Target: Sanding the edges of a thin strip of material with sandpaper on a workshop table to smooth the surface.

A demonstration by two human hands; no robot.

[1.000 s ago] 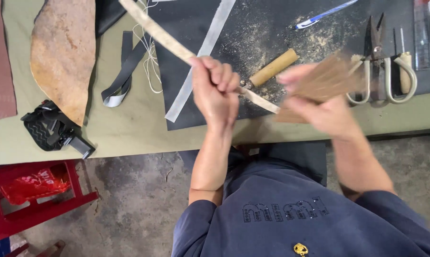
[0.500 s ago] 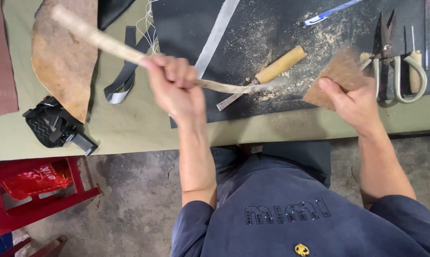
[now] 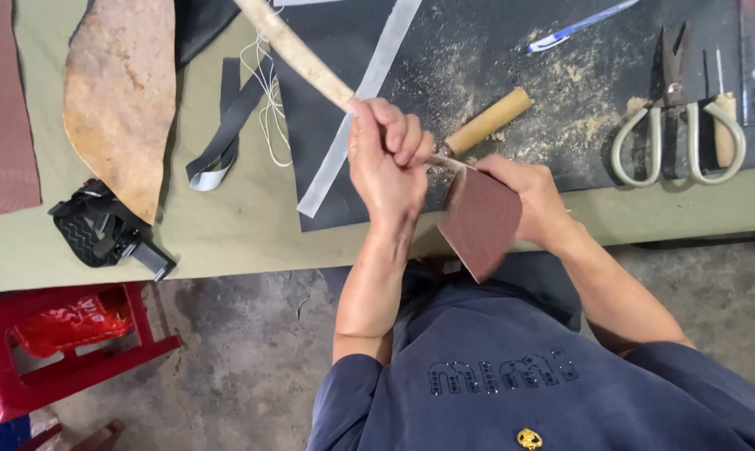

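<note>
Two hands are being brought together again: the pale wooden stick (image 3: 298,52) is being gripped in the left hand (image 3: 387,163), drawn back right. A reddish sandpaper sheet (image 3: 482,221), being pinched by the right hand (image 3: 524,196), is now being pressed against the stick's end for another pass.

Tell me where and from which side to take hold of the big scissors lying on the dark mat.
Probably best to take the scissors by the two pale loop handles, coming from the table's near edge. The loops point toward the person and lie open and flat, while the dark blades point away. Watch the small wooden-handled tool lying against the right loop. Both the left hand and right hand are occupied.
</note>
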